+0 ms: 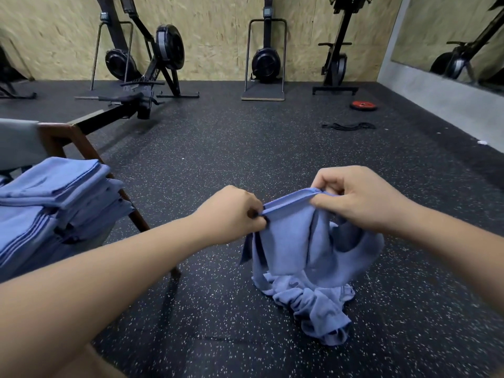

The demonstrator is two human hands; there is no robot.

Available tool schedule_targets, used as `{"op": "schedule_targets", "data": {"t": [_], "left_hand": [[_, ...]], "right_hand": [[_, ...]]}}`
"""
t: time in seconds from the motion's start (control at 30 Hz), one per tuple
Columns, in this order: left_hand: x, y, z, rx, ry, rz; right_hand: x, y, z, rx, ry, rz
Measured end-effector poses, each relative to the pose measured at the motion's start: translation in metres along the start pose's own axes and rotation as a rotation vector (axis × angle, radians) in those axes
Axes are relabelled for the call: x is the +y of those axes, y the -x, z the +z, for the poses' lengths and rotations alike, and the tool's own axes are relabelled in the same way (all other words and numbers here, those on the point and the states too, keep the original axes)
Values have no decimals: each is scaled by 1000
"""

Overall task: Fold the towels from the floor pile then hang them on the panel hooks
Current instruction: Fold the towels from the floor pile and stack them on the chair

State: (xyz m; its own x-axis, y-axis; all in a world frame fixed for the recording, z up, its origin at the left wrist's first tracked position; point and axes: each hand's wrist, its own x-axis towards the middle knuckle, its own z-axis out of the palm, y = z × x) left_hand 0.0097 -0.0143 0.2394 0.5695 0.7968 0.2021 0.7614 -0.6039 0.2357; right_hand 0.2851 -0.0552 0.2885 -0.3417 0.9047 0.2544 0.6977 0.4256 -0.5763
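We record the towel (294, 241) as plain periwinkle blue, its hem the same blue. The pile (313, 304) on the floor matches it, darker in the creases. The stack (54, 192) is the same blue, and its folded edges show as darker blue lines. The floor (218, 148) is black, speckled all over with small white and pale grey flecks. The wall (212, 36) is tan, with a mottled pattern of pressed wood chips. The side wall (436, 91) is plain grey. The machines (266, 61) are black. The plate (363, 105) is red. The cord (349, 126) is black. The chair (79, 143) has a reddish-brown frame and a pale grey back.
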Motion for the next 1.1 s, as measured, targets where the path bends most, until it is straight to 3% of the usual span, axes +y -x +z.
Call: {"op": "schedule_targets", "data": {"t": [0.7, 1.1], "left_hand": [[-93, 29, -2, -134, -56, -214], [-94, 37, -11, 25, 122, -267]], "right_hand": [[72, 13, -22, 41, 56, 176], [105, 19, -18, -5, 34, 320]]}}
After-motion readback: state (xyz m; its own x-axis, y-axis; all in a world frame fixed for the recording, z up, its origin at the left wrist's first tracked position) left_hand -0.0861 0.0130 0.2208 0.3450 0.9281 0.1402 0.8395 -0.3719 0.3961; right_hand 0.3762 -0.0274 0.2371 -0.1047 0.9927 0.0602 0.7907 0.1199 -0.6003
